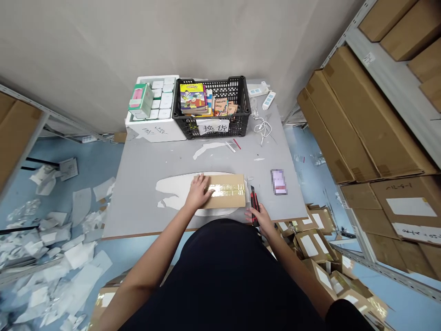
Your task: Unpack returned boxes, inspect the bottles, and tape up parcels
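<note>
A brown cardboard box [225, 179] with shiny tape along its top lies flat at the front of the table. My left hand [199, 192] rests on the box's left end, thumb spread over the tape and fingers stretched toward the far edge. Just right of the box, my right hand [262, 218] grips a red and black utility knife [254, 204], its tip pointing away from me. Under the box is a white, torn-looking patch [172, 186] on the grey table [138, 202].
A black crate [212, 124] of books and a white foam box [155, 131] of small cartons stand at the back. A phone [279, 181] lies right, with a white cable [263, 128] and power strips [268, 100] behind. Cardboard boxes [372, 110] line the right shelf; paper scraps [79, 253] litter the left floor.
</note>
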`<state>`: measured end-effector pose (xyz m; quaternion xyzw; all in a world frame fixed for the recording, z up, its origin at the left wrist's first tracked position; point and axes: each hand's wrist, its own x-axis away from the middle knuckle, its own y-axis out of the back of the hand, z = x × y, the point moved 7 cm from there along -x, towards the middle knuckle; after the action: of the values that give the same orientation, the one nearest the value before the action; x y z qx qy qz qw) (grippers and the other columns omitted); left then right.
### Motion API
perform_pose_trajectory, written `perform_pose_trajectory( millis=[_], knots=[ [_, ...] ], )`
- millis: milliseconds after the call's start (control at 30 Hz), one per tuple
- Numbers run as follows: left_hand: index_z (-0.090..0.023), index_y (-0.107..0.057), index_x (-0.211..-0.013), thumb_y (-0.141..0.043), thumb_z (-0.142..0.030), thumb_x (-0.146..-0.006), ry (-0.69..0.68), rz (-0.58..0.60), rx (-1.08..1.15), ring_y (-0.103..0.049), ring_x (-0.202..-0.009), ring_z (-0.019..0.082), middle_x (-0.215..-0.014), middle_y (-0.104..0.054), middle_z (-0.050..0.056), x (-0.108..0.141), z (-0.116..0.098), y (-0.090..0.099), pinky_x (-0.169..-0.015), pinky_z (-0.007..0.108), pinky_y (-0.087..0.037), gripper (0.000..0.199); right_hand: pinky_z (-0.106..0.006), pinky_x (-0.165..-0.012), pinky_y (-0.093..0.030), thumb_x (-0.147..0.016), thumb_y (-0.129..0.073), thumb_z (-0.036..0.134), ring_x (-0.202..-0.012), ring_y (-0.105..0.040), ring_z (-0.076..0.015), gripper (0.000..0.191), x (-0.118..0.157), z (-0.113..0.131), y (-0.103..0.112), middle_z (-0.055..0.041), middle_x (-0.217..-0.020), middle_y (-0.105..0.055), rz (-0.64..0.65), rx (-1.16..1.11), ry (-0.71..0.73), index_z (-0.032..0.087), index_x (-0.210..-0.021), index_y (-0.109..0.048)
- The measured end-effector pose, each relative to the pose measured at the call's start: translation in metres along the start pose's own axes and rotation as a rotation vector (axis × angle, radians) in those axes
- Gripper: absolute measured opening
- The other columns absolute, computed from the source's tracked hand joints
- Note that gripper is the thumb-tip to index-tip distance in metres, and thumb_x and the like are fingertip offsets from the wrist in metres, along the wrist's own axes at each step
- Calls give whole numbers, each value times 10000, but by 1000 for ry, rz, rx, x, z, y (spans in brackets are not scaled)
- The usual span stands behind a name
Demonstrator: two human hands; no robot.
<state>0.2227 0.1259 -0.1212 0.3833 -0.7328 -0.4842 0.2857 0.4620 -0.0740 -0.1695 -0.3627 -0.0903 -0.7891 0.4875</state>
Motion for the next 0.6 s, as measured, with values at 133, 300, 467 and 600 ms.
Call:
perform_pose_trajectory(
  millis=[133, 300, 467, 600],
  knots=[
    [-189, -407, -1445, -501, -560, -878, 107, 6, 18, -354, -1371, 369, -1464, -430, 164, -15, 32, 9, -1109, 533, -294, 684, -325, -721, -597, -636, -780, 476, -884, -692, -197, 532, -18, 6, -22, -27, -989, -650, -58, -42, 99, 232, -1004, -484],
    [-197, -437, -1414, -561, -553, -836, 212, -22, 86, -516, -1185, 309, -1252, -553, 130, 7, 43, 15, -979, 403, -442, 690, -281, -752, -576, -664, -742, 483, -889, -659, -137, 502, -52, 35, -38, -13, -1041, -635, -119, 42, 245, 233, -1020, -492],
    [-224, -492, -1348, -565, -533, -839, 353, 27, 122, -635, -966, 280, -1101, -621, 116, 50, 31, -2, -776, 360, -499, 600, -217, -677, -533, -756, -665, 399, -820, -638, -117, 402, -97, 78, -90, -24, -1014, -655, 9, 110, 281, 210, -1058, -479],
    [-227, -522, -1316, -528, -537, -864, 412, 123, 285, -676, -794, 221, -1007, -680, 76, 66, 23, -22, -677, 318, -502, 549, -199, -699, -508, -787, -635, 304, -864, -629, -105, 336, -115, 101, -122, -40, -1100, -660, 102, 123, 281, 184, -1067, -492]
  ],
)
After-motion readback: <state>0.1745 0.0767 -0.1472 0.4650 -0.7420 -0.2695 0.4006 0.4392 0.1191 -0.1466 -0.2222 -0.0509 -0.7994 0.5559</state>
